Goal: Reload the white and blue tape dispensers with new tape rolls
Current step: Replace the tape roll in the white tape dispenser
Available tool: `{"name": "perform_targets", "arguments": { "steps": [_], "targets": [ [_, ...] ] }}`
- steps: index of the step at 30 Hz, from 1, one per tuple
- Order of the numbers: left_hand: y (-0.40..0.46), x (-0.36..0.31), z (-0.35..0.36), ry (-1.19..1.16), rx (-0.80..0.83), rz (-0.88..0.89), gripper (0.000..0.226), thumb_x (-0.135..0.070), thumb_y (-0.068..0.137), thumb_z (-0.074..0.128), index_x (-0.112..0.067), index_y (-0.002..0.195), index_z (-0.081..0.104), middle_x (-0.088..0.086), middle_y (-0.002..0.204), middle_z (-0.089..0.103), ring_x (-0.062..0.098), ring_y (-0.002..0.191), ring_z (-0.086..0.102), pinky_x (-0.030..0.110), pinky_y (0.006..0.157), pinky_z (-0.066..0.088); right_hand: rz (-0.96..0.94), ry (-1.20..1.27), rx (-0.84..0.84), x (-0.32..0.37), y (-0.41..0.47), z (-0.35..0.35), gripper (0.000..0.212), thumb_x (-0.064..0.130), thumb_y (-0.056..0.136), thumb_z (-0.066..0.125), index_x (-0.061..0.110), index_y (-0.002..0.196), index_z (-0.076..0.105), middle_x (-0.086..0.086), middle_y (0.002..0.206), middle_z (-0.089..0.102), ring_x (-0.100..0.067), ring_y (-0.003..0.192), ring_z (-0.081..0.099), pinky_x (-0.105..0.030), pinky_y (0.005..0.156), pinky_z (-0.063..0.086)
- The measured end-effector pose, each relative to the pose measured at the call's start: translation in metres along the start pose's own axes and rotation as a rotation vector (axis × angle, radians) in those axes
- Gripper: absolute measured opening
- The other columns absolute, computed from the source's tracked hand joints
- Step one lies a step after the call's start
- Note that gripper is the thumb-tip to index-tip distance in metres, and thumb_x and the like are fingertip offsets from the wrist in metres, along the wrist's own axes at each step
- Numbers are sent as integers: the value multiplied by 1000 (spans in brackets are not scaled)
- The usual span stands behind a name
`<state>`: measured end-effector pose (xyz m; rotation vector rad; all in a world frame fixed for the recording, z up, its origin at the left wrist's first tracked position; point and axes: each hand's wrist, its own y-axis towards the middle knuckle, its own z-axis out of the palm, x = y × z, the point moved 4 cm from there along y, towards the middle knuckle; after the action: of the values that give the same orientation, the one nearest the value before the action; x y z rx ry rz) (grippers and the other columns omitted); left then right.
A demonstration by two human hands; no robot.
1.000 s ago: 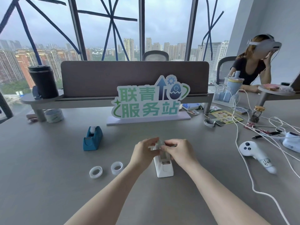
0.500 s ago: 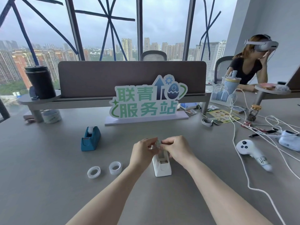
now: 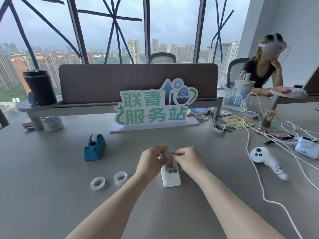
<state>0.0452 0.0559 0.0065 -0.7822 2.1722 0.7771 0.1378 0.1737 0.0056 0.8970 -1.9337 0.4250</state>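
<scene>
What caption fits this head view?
Both hands, left and right, pinch a clear tape roll above the white plastic tape dispenser on the grey desk.

Counter (image 3: 51, 195) matt grey, smooth laminate look; white dispenser (image 3: 170, 178) glossy plastic; blue dispenser (image 3: 95, 150) matt-to-satin plastic with a metal-looking cutter strip; two spare tape rolls (image 3: 97, 183) translucent, shiny film; handheld controller (image 3: 262, 156) glossy white plastic.

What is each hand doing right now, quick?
Left hand: fingers pinch the clear tape roll above the white dispenser.
Right hand: fingers pinch the same roll.
</scene>
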Motion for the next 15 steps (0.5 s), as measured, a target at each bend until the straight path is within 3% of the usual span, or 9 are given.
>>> {"name": "perform_targets", "arguments": {
  "steps": [4, 8, 15],
  "targets": [
    [-1, -1, 0, 27, -8, 7, 44, -10, 73, 76, -19, 115, 69, 0, 110, 71, 17, 101, 65, 28, 90, 49, 17, 38, -9, -1, 3, 2, 16, 22, 77, 76, 17, 62, 76, 10, 46, 61, -9, 51, 54, -38, 61, 52],
    [0, -1, 1, 40, -19, 13, 42, -10, 73, 75, -18, 114, 69, 0, 111, 71, 18, 102, 65, 27, 90, 49, 13, 65, 8, 0, 1, 4, 23, 21, 78, 76, 18, 55, 72, 10, 41, 56, -9, 46, 47, -29, 57, 41],
    [0, -1, 1, 85, 1, 40, 45, -13, 72, 77, -18, 116, 68, 0, 116, 70, 18, 107, 63, 23, 90, 45, -33, -60, 35, 1, 3, 2, 32, 24, 81, 69, 16, 51, 66, 0, 46, 53, -14, 45, 43, -28, 54, 35]
  ]
}}
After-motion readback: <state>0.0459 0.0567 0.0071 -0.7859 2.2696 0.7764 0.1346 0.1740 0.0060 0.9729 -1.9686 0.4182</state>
